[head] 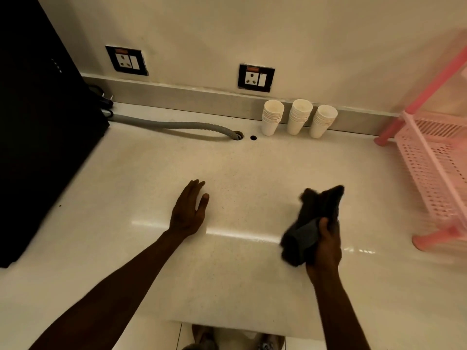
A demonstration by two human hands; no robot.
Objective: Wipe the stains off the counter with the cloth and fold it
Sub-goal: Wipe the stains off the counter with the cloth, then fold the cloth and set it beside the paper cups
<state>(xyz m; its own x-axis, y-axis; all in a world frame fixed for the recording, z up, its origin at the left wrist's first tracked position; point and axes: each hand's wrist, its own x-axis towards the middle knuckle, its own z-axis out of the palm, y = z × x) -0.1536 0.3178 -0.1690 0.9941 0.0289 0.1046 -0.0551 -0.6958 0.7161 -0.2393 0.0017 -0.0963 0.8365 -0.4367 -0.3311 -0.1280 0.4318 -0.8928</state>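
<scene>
Presently, right hand (pixel 324 245) in the lower right of the frame, grip closed around the dark grey bunched cloth (pixel 309 222). The cloth runs up and slightly right from the fist, loose end flaring toward the upper right, lower end bulging left of the thumb. Whether it touches the pale glossy surface (pixel 240 173) I cannot tell; blurred.

Left hand (pixel 189 210) at frame centre, fingers spread, palm down on or just above the surface, holding nothing.

No distinct stain shows; faint specks only. Judgement: wiping ground lies left and upward of the cloth, between the hands; right hand is the nearer.
</scene>
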